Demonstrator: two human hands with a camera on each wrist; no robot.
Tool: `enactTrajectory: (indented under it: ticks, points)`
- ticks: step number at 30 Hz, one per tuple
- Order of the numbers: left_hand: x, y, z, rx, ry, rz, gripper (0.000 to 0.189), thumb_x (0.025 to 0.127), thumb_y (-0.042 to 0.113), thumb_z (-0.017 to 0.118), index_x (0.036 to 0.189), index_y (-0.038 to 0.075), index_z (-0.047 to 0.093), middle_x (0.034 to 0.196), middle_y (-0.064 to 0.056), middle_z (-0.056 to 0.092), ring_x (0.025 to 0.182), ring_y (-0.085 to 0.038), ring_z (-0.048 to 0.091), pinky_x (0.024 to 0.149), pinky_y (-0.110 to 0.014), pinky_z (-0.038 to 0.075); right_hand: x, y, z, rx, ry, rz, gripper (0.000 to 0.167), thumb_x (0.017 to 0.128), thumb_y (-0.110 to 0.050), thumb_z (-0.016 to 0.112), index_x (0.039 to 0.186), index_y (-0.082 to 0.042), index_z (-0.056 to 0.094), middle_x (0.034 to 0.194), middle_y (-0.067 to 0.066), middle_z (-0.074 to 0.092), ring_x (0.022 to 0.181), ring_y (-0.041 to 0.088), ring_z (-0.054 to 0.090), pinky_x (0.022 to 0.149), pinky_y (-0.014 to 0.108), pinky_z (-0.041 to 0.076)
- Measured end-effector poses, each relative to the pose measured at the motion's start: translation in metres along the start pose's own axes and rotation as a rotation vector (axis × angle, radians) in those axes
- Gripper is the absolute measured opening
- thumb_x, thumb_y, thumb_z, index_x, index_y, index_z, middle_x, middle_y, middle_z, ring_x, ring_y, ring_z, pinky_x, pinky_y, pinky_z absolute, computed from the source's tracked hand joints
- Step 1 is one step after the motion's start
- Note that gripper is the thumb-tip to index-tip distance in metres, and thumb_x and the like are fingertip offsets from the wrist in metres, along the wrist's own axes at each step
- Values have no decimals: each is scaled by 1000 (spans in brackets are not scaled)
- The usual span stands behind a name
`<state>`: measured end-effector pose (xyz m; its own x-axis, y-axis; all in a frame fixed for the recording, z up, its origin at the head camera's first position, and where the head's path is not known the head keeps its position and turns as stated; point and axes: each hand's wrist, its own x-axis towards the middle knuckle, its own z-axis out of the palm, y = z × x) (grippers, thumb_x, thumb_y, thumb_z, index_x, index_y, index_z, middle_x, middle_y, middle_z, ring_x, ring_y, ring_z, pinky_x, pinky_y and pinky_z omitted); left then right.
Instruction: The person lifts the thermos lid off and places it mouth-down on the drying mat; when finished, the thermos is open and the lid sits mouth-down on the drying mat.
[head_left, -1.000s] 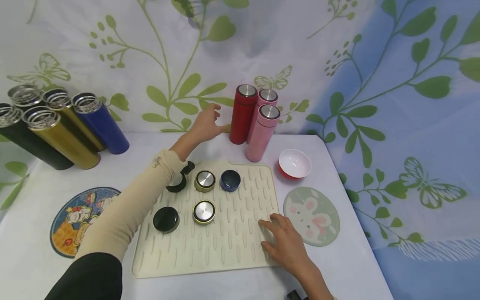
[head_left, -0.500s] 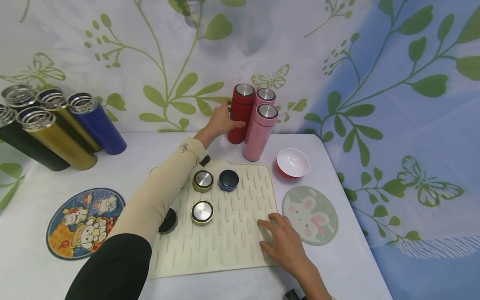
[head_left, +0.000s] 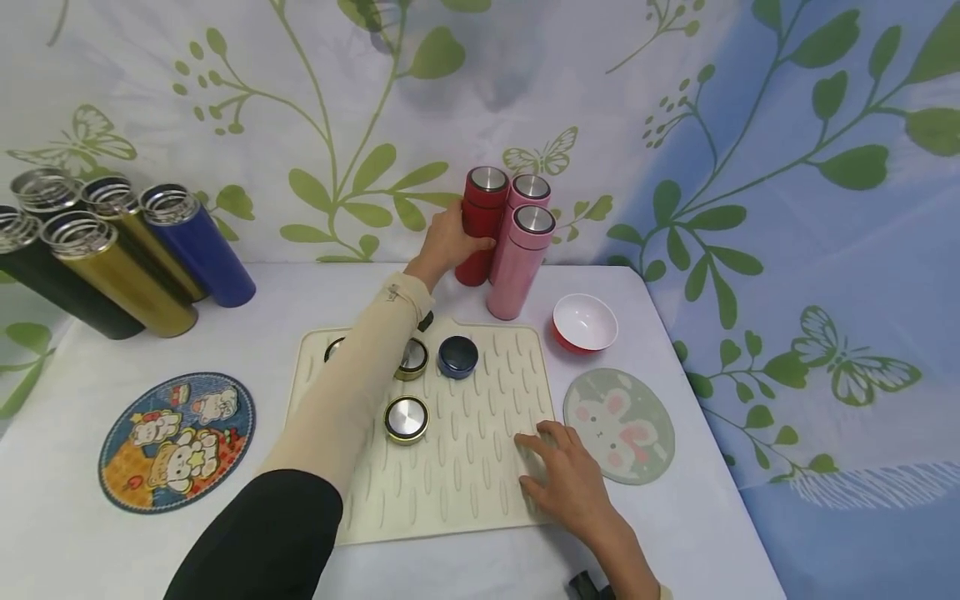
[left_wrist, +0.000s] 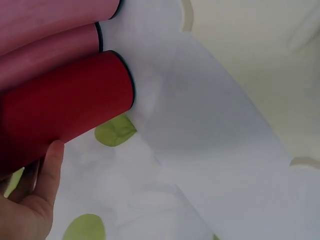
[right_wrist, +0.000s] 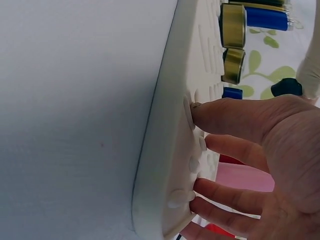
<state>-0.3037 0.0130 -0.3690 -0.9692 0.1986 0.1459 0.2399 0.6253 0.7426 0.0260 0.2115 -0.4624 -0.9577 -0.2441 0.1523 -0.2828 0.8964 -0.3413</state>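
Observation:
My left hand grips a red thermos bottle at the back of the table, thumb in front and fingers around its far side. In the left wrist view the thumb lies against the red body, and part of the fingers is hidden behind it. Two pink thermos bottles stand close beside the red one, all three with lids on. My right hand rests with spread, slightly bent fingers on the right edge of the cream mat. Nothing is in it.
Bottle lids, among them a blue one and a gold-rimmed one, lie on the mat; my left sleeve covers others. Several lidless bottles stand at the far left. A red-and-white bowl and two round coasters flank the mat.
My left hand has moved right to the red bottle and taken hold of it. The left forearm has swung right over the mat and lids. The right hand has stayed in place.

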Motion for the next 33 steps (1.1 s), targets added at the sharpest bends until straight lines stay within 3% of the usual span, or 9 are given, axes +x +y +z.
enactTrajectory:
  ticks: [7, 12, 16, 24, 28, 33]
  points:
    - [-2, 2, -3, -78, 61, 5, 72, 81, 28, 85, 140, 9, 49, 132, -9, 61, 119, -24, 58, 101, -35, 45, 5, 1, -2, 13, 10, -16, 53, 69, -18, 91, 119, -16, 73, 126, 14, 58, 113, 30, 54, 70, 42, 54]
    - [-5, -1, -10, -87, 73, -30, 71, 80, 28, 85, 139, 9, 50, 129, -9, 62, 117, -23, 60, 100, -35, 47, 6, 1, 4, 31, 7, -23, 54, 69, -19, 91, 119, -16, 73, 126, 14, 58, 114, 30, 54, 75, 44, 54]
    - [-8, -4, -20, -84, 78, -70, 72, 80, 29, 85, 139, 8, 49, 130, -9, 61, 117, -23, 60, 100, -35, 47, 5, 0, 7, 32, 8, -28, 54, 69, -20, 91, 120, -17, 73, 126, 13, 58, 114, 30, 54, 75, 44, 54]
    - [-13, -7, -50, -73, 22, -70, 74, 82, 31, 82, 142, 8, 46, 130, -10, 62, 115, -23, 61, 98, -35, 48, 2, -2, 6, 36, 25, -31, 53, 69, -18, 90, 119, -17, 73, 126, 13, 58, 113, 30, 54, 72, 43, 54]
    - [-20, -8, -63, -25, -6, -20, 76, 82, 31, 82, 146, 13, 45, 126, -10, 64, 113, -22, 61, 97, -38, 48, 0, -2, 4, 28, 14, -21, 52, 70, -19, 89, 119, -17, 73, 126, 13, 58, 113, 31, 55, 72, 42, 54]
    - [-33, -3, -72, 46, -34, 113, 74, 80, 31, 82, 143, 12, 49, 122, -9, 65, 111, -22, 61, 95, -41, 48, -3, -2, 2, 23, 14, 2, 52, 69, -17, 90, 119, -16, 73, 125, 14, 58, 112, 32, 55, 72, 44, 54]
